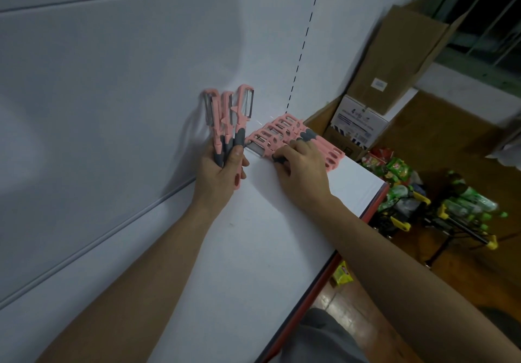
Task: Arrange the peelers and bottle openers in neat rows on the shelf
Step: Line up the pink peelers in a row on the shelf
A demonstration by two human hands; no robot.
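Left hand (222,165) gripping an upright bunch of pink plastic peelers with grey grips (227,117); task judged part done.
Right hand (306,169): fingers bent onto a row of matching pink peelers (284,131) lying side by side on the white shelf (282,221), at 1 o'clock from the bunch; pinching or merely touching, cannot tell. One row begun; held bunch yet to be laid; no bottle openers identifiable.
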